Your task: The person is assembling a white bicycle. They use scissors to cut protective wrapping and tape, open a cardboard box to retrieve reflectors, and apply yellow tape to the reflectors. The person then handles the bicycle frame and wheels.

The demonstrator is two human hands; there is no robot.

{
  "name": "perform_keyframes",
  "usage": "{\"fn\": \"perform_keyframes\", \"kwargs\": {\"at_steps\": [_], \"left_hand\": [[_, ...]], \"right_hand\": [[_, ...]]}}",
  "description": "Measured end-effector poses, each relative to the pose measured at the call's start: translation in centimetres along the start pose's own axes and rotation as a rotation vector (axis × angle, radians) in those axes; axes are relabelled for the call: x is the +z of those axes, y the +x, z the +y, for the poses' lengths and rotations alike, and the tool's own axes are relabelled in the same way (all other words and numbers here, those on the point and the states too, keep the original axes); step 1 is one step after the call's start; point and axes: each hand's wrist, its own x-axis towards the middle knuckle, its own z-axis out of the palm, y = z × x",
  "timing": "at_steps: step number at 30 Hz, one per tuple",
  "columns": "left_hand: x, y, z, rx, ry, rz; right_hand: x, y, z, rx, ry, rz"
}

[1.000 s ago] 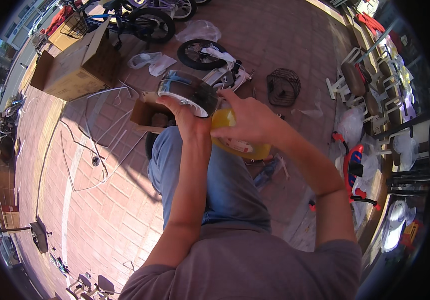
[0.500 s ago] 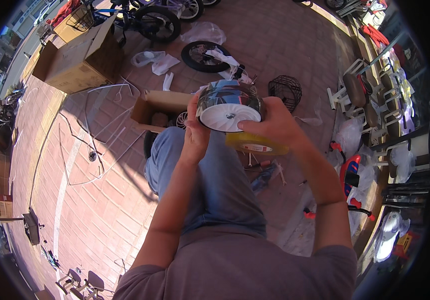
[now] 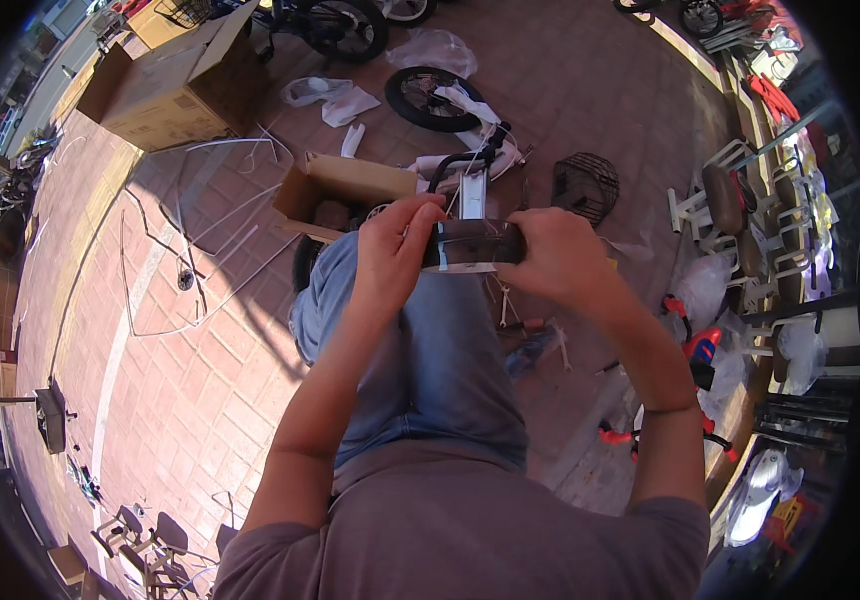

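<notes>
Above my knees, both hands hold a wide, round, wheel-like part [image 3: 477,246] with a glossy dark band around it and a pale lower edge. Its white ribbed face, visible earlier, is turned out of sight. My left hand [image 3: 395,250] grips its left side, thumb and fingers near the top edge. On the right side, my right hand [image 3: 560,250] wraps around it with its fingertips hidden. Just beyond the part is a small bike frame [image 3: 472,192] with a pale tube and dark handlebar [image 3: 450,172]. The yellow tape roll seen earlier is hidden now.
An open carton [image 3: 350,183] stands beyond my left knee, with a larger box [image 3: 180,95] farther left. A bike wheel [image 3: 434,98], a black wire basket [image 3: 586,188] and plastic bags [image 3: 325,95] lie on the paving. Stacked seat parts [image 3: 725,200] line the right side.
The wheel-like part has been tipped, so its white face no longer shows, and it sits slightly lower. The yellow tape roll has gone from sight. The bike frame beyond is now uncovered.
</notes>
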Motion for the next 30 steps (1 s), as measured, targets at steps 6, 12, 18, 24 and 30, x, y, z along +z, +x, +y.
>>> {"fn": "perform_keyframes", "kwargs": {"at_steps": [6,12,18,24,30], "left_hand": [[2.7,-2.4,0.5,0.336,0.671,-0.011],[-0.4,-3.7,-4.1,0.308,0.429,0.020],[-2.6,-4.1,-2.9,0.077,0.340,-0.152],[-1.6,-3.4,-1.2,0.152,0.585,-0.189],[-1.6,-3.7,-1.1,0.010,0.581,-0.244]], "right_hand": [[3.3,0.1,-0.4,-0.042,-0.030,-0.127],[4.3,-0.2,0.3,-0.083,-0.081,-0.260],[2.7,-1.6,3.1,0.081,0.196,-0.400],[3.1,-1.6,0.9,-0.016,0.114,-0.243],[2.2,-2.1,1.3,-0.134,0.244,-0.278]]}}
